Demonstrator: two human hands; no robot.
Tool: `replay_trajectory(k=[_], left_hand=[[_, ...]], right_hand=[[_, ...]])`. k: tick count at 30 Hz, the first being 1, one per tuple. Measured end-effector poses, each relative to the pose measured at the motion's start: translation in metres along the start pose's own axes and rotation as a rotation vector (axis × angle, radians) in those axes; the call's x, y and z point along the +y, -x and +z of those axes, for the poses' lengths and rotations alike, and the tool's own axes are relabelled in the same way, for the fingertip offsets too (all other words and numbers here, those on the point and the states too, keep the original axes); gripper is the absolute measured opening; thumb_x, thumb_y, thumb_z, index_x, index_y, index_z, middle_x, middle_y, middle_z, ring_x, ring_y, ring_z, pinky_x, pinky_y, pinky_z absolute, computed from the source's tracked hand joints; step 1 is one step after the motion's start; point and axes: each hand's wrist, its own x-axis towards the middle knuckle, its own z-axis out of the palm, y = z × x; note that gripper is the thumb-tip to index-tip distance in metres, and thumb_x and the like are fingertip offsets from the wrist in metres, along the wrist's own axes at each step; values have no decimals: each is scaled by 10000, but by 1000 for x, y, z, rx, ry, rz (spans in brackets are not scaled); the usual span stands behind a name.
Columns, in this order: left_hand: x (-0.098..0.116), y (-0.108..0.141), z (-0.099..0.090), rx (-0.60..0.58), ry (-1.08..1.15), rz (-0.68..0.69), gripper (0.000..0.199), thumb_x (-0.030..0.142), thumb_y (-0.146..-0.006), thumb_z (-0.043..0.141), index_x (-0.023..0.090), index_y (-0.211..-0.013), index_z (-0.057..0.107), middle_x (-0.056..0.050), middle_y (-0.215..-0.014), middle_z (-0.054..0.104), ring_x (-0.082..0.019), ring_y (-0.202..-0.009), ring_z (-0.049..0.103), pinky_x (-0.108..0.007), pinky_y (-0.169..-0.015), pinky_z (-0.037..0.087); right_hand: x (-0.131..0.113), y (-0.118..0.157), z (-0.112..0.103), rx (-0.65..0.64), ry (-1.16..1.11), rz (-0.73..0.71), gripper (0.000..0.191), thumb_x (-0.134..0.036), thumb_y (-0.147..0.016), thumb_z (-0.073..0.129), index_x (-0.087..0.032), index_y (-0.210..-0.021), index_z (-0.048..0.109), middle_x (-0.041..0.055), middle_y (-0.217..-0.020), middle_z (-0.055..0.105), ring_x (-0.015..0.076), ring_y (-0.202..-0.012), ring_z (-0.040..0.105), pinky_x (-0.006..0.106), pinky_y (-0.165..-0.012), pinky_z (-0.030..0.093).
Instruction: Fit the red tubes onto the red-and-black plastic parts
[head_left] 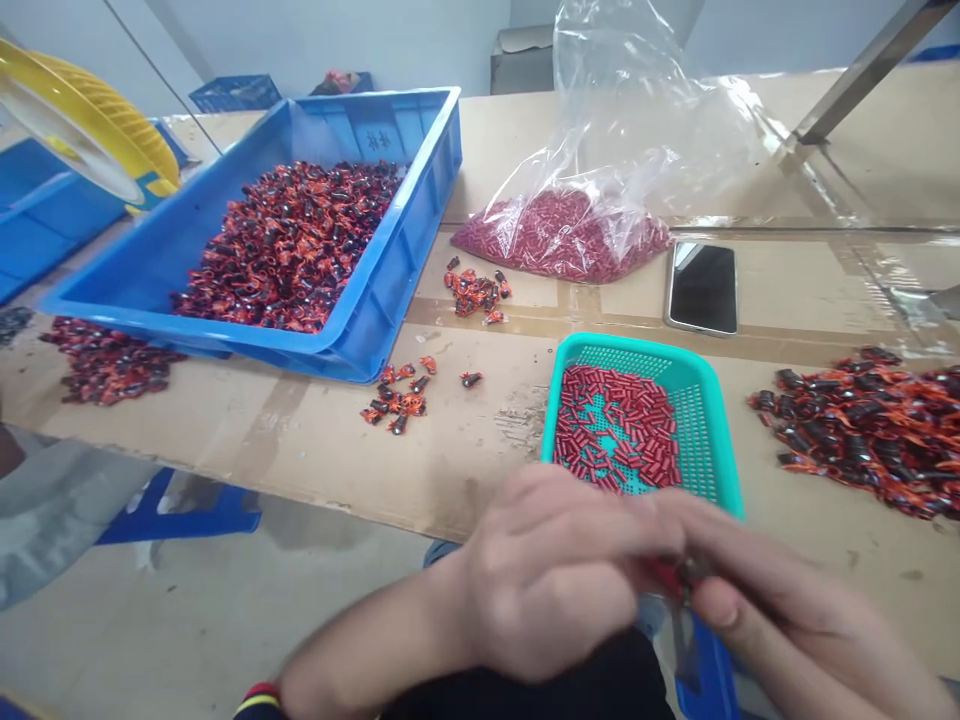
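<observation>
While left hand (547,570) and right hand (795,620) pinch small red-black part (679,577), fingers closed on it, both sit just before teal basket (697,395) holding red tubes (615,430); orange-black pieces (855,430) lie right of basket.

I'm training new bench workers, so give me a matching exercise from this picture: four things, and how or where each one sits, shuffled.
Things:
1. Smartphone
2. Teal mesh basket
3. Clear plastic bag
4. Blue plastic crate

Descriptions:
A. Heaped with orange-and-black parts
B. Lying screen up on the cardboard
C. Closest to the left hand, holding red tubes
D. Bulging at the bottom with more red tubes, its top rising loose

Pairs: 1-B, 2-C, 3-D, 4-A
</observation>
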Motion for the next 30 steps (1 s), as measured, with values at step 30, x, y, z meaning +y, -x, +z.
replay_trajectory(k=[30], left_hand=[[-29, -9, -43, 47, 138, -257, 158, 153, -965, 731, 229, -1103, 731, -57, -1010, 665, -172, -995, 665, -276, -887, 578]], right_hand=[[70, -12, 14, -178, 640, -191, 327, -209, -1092, 459, -185, -814, 628, 38, -741, 634, 198, -674, 602, 323, -651, 457]])
